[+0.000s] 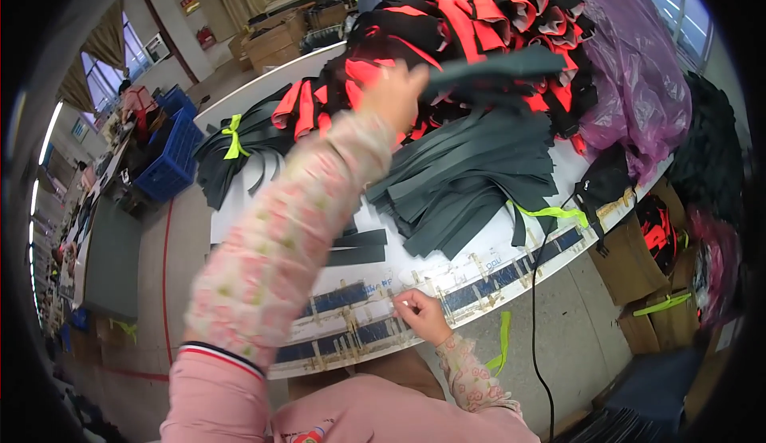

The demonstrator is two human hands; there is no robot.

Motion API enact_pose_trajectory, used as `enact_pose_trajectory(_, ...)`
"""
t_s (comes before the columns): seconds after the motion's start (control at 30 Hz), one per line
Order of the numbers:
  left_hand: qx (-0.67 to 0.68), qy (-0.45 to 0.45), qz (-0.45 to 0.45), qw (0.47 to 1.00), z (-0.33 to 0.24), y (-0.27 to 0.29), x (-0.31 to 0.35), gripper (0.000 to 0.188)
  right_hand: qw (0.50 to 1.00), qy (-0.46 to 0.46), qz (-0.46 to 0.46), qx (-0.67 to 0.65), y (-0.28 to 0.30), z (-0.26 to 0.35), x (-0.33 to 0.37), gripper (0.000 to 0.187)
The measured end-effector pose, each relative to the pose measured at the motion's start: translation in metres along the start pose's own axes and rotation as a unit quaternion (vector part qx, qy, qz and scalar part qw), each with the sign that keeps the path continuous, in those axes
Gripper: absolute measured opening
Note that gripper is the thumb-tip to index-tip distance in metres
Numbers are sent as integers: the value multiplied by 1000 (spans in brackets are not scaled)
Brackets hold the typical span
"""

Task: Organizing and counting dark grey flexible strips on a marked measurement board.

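Note:
My left hand (392, 90) is raised over the white table (431, 271), gripping one dark grey-green fabric strip (499, 64) that sticks out to the right, blurred. Below it lies a fanned pile of the same dark strips (467, 180). My right hand (421, 313) rests at the table's near edge, fingertips pinched on the taped measuring strips (351, 299) there; whether it holds anything small I cannot tell. Two short dark strips (359, 248) lie flat just beyond that edge.
A heap of red-and-black fabric pieces (479, 12) fills the back of the table, beside a purple plastic bag (630, 68). A tied bundle of dark strips (239, 144) lies at left. Cardboard boxes (638, 267) and a black cable (536, 315) stand right; blue crates (171, 156) left.

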State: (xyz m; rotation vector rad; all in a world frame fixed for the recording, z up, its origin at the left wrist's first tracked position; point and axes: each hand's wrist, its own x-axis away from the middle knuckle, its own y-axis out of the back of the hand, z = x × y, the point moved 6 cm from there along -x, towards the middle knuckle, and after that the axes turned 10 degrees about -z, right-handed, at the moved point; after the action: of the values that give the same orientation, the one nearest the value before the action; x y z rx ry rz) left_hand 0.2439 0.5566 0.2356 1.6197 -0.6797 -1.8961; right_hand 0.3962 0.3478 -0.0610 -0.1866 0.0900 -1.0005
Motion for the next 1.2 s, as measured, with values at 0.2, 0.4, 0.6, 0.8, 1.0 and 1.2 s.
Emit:
enact_pose_trajectory(0.2, 96, 101, 217, 966, -30, -117, 146, 64, 1000, -23, 5, -10, -1, 7, -4, 9)
enact_pose_trajectory(0.4, 257, 82, 87, 959, 15, -69, 164, 62, 999, -37, -4, -5, 1, 1, 0, 8)
enact_pose_trajectory(0.6, 272, 143, 148, 940, 104, -30, 266, 37, 999, -35, -16, -5, 2, 0, -4, 6)
enact_pose_trajectory(0.8, 163, 305, 246, 906, 255, 26, 374, 38, 996, -70, -35, 44, 9, 18, -19, 5)
enact_pose_trajectory(1.0, 160, 284, 350, 878, 294, 31, 425, 70, 980, -75, -68, 170, 60, 19, -57, 7)
enact_pose_trajectory(1.2, 167, 285, 406, 852, 280, 7, 409, 107, 885, 55, -135, 442, 34, 85, -74, 23)
